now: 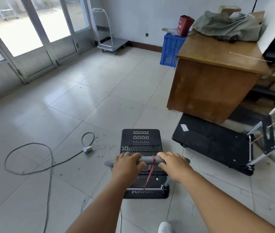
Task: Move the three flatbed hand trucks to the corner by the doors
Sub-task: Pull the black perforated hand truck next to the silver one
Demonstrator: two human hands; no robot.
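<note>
A small black perforated hand truck (141, 142) stands on the tiled floor right in front of me. My left hand (128, 165) and my right hand (172, 164) both grip its grey padded handle bar (148, 160), which has a red cord tied to it. A larger black flatbed hand truck (212, 142) with a silver handle sits to the right, beside the wooden desk. A silver flatbed hand truck (112, 42) with an upright handle stands in the far corner next to the glass doors (37, 31).
A black cable (49, 155) with a grey adapter loops over the floor at the left. A wooden desk (214, 78) piled with cloth and boxes stands at the right. A blue crate (171, 49) sits behind it. Open tiled floor lies between me and the doors.
</note>
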